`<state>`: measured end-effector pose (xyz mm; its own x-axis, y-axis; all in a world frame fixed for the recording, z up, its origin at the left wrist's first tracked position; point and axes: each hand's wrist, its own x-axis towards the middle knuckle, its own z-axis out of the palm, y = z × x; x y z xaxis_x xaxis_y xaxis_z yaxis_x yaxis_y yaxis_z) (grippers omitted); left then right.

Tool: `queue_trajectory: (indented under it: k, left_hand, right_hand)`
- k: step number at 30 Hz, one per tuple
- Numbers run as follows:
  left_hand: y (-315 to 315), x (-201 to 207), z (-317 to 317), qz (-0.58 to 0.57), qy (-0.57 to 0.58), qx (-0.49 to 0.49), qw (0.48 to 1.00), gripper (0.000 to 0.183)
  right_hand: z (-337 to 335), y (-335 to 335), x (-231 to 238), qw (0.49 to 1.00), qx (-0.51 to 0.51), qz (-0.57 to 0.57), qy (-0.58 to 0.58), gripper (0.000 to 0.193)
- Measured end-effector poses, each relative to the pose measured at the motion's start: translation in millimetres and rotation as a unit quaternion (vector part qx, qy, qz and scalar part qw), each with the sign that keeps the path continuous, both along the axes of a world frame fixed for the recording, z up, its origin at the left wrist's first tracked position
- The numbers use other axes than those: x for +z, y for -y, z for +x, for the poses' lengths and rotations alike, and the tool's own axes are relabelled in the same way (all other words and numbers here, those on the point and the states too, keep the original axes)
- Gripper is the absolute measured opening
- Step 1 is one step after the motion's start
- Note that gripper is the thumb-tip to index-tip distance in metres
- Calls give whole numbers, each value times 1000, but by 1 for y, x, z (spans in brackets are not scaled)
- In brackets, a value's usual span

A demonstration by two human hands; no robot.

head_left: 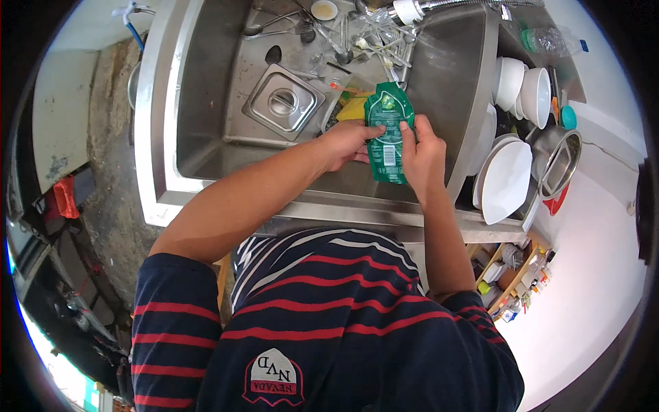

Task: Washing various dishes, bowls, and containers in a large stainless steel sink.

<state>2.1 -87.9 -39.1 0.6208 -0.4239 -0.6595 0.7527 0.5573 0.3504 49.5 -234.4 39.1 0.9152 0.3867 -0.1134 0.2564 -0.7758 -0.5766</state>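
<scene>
A green plastic pouch point(388, 134) with pale printing and a barcode is held up between both my hands over the near side of the steel sink point(295, 187). My left hand point(348, 143) grips its left edge, thumb on the front. On the right edge, my right hand point(423, 152) pinches it with the thumb on the front face. Just behind the pouch is something yellow point(353, 108), perhaps a sponge, at a clear container, partly hidden. To the left lies a square steel lid point(283, 101) with a recessed handle.
Spoons, forks and other cutlery point(343, 44) lie across the sink's far end, near a small white dish point(324, 9). A flexible metal hose point(467, 4) crosses the top. White bowls point(534, 96), plates point(506, 180) and a steel strainer point(559, 165) stand at the right.
</scene>
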Motion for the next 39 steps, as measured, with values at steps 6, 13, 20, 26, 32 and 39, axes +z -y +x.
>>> queue_trajectory:
  k: [6, 13, 20, 26, 32, 39]
  left_hand:
    - [0, -4, 1, 146, 51, -40, 987, 35]
    - [0, -21, -5, 281, 256, -21, 924, 44]
    - [-27, 35, -9, 491, 283, -189, 802, 55]
    - [-72, 55, 0, 559, 255, -386, 688, 55]
    - [-84, 38, 4, 530, 246, -365, 725, 56]
    - [-81, 30, 8, 522, 258, -370, 724, 56]
  right_hand:
    - [-9, 15, -2, 999, -4, 32, 3, 15]
    - [-20, 41, -1, 998, 32, 0, -57, 19]
    - [-41, 43, -12, 996, 20, 81, 29, 20]
    - [-26, 46, 24, 983, -68, 167, 42, 16]
    - [74, 63, 87, 938, -207, 237, 149, 26]
    - [269, 85, 79, 907, -190, 243, 286, 22]
